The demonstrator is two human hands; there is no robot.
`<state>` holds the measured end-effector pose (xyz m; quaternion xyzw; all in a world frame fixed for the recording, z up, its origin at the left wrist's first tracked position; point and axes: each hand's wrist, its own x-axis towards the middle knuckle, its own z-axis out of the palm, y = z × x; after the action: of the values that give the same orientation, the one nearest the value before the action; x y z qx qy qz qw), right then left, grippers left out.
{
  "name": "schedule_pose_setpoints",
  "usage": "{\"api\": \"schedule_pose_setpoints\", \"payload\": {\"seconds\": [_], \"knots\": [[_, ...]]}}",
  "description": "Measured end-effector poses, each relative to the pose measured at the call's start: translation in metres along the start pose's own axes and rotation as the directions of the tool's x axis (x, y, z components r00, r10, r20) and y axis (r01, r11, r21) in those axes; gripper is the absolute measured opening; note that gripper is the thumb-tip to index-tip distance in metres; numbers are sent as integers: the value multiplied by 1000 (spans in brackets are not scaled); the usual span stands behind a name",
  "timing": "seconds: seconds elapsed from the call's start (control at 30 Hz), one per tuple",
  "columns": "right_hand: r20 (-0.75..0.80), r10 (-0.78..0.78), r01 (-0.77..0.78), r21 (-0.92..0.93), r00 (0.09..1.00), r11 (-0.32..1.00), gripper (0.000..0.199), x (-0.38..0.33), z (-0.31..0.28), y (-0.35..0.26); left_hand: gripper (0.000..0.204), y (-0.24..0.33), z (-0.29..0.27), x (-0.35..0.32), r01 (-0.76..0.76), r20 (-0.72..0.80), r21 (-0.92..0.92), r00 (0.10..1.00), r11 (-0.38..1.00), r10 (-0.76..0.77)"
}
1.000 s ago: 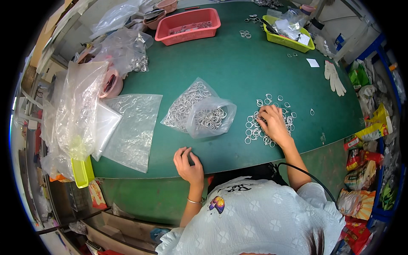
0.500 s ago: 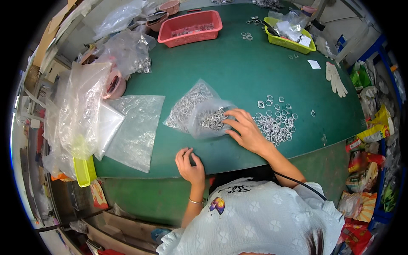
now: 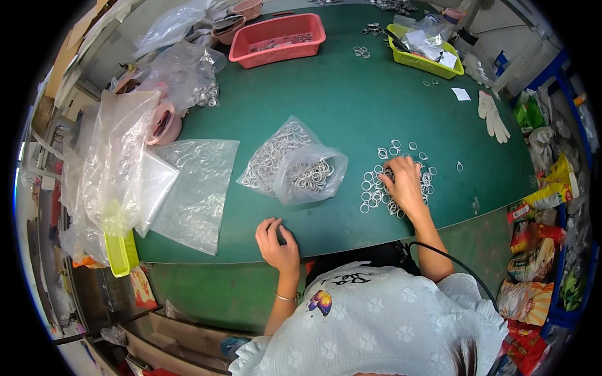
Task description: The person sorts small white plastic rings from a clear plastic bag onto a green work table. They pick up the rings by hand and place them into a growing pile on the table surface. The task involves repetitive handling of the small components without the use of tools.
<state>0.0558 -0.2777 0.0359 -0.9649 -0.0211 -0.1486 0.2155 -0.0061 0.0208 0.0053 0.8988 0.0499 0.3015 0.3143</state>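
Note:
Over a loose pile of silvery metal rings [image 3: 375,195] on the table is my right hand [image 3: 406,185]. Its fingers curve down onto the rings with the thumb apart, and I see nothing held in it. My left hand [image 3: 278,245] rests at the table's near edge, fingers apart and nothing in them. Between and beyond the hands lies a clear plastic bag [image 3: 343,168] full of similar rings, its mouth spread towards the pile. Neither hand touches the bag.
A flat clear plastic sheet or bag [image 3: 200,207] lies left, beside heaped plastic bags [image 3: 125,150] and a yellow basket [image 3: 122,254]. A red basket [image 3: 276,56] and a yellow-green basket [image 3: 426,66] stand at the back. A white glove [image 3: 492,117] lies far right.
My right hand has moved from the bag's mouth rightwards to the loose rings, some of which now lie spread further left. The left hand stays at the edge.

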Motion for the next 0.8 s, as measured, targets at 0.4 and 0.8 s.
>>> {"api": "schedule_pose_setpoints", "payload": {"seconds": [0.4,0.8], "knots": [[139,204,-245,473,969,846,17,16,-5,6,19,-1,0,0,-1,3,-8,1000,1000,1],[239,209,-260,208,948,943,14,29,-7,-10,19,-2,0,-1,3,-11,-11,1000,1000,-3]]}}
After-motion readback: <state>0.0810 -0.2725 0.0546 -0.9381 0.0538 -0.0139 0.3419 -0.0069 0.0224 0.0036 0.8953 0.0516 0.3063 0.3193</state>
